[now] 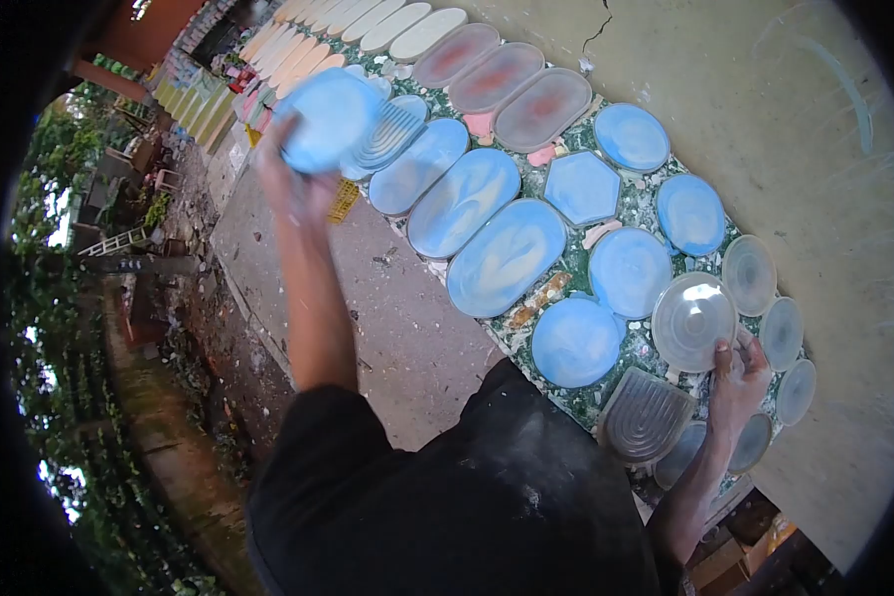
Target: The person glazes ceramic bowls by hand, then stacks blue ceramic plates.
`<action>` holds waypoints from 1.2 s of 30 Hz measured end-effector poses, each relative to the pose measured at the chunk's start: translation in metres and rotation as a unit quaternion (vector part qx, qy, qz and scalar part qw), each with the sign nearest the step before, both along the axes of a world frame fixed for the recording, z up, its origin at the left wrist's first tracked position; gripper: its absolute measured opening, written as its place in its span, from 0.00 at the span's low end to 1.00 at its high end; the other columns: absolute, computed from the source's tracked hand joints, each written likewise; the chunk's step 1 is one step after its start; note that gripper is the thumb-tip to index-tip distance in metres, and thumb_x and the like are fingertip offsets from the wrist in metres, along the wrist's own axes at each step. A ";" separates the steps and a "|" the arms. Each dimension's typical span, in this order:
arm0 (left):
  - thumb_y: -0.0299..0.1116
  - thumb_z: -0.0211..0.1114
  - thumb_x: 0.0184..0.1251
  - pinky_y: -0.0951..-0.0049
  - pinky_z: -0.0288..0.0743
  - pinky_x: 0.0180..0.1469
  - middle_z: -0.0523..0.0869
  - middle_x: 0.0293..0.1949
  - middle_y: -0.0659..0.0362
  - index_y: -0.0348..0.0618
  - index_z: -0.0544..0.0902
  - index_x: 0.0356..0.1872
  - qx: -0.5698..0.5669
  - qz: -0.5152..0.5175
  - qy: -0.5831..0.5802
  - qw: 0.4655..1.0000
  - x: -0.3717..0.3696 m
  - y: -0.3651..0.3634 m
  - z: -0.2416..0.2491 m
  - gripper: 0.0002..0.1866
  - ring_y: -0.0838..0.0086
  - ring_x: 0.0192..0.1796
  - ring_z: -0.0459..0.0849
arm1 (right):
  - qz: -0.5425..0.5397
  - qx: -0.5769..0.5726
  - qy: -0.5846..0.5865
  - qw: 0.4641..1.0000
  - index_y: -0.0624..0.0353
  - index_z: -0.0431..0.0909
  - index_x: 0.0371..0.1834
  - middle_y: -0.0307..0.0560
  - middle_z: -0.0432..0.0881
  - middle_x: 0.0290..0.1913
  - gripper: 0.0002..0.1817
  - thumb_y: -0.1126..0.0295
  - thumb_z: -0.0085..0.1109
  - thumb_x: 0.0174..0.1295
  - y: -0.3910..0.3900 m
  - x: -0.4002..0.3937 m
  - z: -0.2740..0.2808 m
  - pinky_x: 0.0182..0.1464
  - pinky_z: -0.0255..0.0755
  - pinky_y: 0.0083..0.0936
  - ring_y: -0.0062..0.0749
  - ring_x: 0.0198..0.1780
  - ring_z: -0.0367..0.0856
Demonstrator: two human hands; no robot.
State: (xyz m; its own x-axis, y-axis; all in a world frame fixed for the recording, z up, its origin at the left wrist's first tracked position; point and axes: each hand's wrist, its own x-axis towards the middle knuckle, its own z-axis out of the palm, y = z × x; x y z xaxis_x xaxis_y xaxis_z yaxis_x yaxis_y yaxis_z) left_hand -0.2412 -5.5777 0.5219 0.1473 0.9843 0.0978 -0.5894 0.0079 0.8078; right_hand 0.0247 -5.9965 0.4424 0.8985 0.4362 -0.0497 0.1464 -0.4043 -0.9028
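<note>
My left hand holds a round blue piece by its lower left edge, raised over the far left part of the bench; both are blurred by motion. Just beyond it lies a ribbed blue mould. In my right hand, thumb on top, is the rim of a round clear mould. Round blue-filled moulds lie to its left, and an arched ribbed mould is below it. Long oval blue-filled moulds lie between my hands.
A green speckled bench carries the moulds, with reddish ovals and pale ovals farther up. Empty round moulds stand at the right by a wall. A yellow basket is below the bench edge.
</note>
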 end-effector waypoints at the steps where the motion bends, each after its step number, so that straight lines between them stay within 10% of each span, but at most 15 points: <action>1: 0.28 0.53 0.67 0.66 0.83 0.43 0.80 0.44 0.49 0.31 0.72 0.49 -0.006 0.014 0.017 1.000 -0.013 0.045 0.003 0.13 0.64 0.41 0.84 | -0.003 -0.022 -0.019 1.000 0.70 0.76 0.48 0.48 0.82 0.39 0.15 0.76 0.61 0.57 0.003 0.003 -0.006 0.46 0.72 0.23 0.31 0.41 0.80; 3: 0.29 0.55 0.68 0.63 0.81 0.52 0.80 0.47 0.45 0.28 0.72 0.51 0.010 0.067 0.127 0.990 -0.038 0.124 -0.002 0.15 0.62 0.48 0.82 | 0.007 -0.108 -0.090 0.990 0.70 0.76 0.49 0.51 0.82 0.39 0.17 0.76 0.60 0.56 0.007 0.009 -0.009 0.47 0.71 0.27 0.37 0.43 0.81; 8: 0.29 0.59 0.63 0.67 0.75 0.35 0.82 0.38 0.53 0.33 0.77 0.45 -0.010 0.083 0.313 0.946 -0.071 0.275 -0.062 0.12 0.69 0.35 0.81 | 0.038 -0.288 -0.380 0.878 0.67 0.75 0.50 0.56 0.75 0.50 0.20 0.76 0.62 0.52 0.027 -0.003 -0.003 0.57 0.65 0.41 0.54 0.55 0.71; 12: 0.33 0.64 0.54 0.67 0.67 0.30 0.82 0.29 0.57 0.36 0.81 0.34 0.057 0.173 0.498 0.848 -0.079 0.344 -0.106 0.10 0.72 0.30 0.76 | 0.125 -0.197 -0.347 0.908 0.66 0.75 0.47 0.55 0.73 0.51 0.18 0.73 0.63 0.52 0.063 -0.009 0.007 0.58 0.64 0.40 0.50 0.57 0.68; 19: 0.45 0.58 0.53 0.63 0.75 0.47 0.85 0.37 0.39 0.31 0.85 0.38 0.147 0.250 0.741 0.606 -0.032 0.252 -0.062 0.24 0.56 0.43 0.86 | 0.262 -0.179 -0.330 0.889 0.71 0.71 0.53 0.65 0.69 0.58 0.30 0.61 0.67 0.52 0.179 -0.019 0.000 0.64 0.60 0.39 0.53 0.61 0.66; 26: 0.60 0.57 0.52 0.60 0.72 0.55 0.81 0.49 0.37 0.30 0.80 0.50 0.113 0.106 0.742 0.652 -0.030 0.258 -0.061 0.38 0.50 0.54 0.80 | 0.248 -0.320 -0.258 0.877 0.73 0.58 0.65 0.70 0.63 0.60 0.46 0.56 0.71 0.48 0.242 -0.022 0.005 0.64 0.61 0.39 0.57 0.62 0.63; 29: 0.69 0.59 0.46 0.60 0.69 0.59 0.75 0.56 0.35 0.28 0.71 0.60 0.186 0.076 0.839 0.506 -0.019 0.253 -0.074 0.51 0.48 0.58 0.76 | 0.220 -0.369 -0.246 0.869 0.73 0.56 0.66 0.71 0.64 0.59 0.50 0.57 0.73 0.46 0.248 -0.027 0.004 0.63 0.62 0.41 0.57 0.62 0.64; 36: 0.73 0.63 0.38 0.59 0.66 0.63 0.71 0.58 0.30 0.23 0.63 0.63 0.206 0.085 0.815 0.535 -0.008 0.227 -0.063 0.62 0.45 0.60 0.73 | 0.159 -0.287 -0.256 0.909 0.73 0.62 0.63 0.67 0.71 0.53 0.44 0.62 0.74 0.45 0.247 -0.018 -0.003 0.56 0.67 0.37 0.53 0.56 0.71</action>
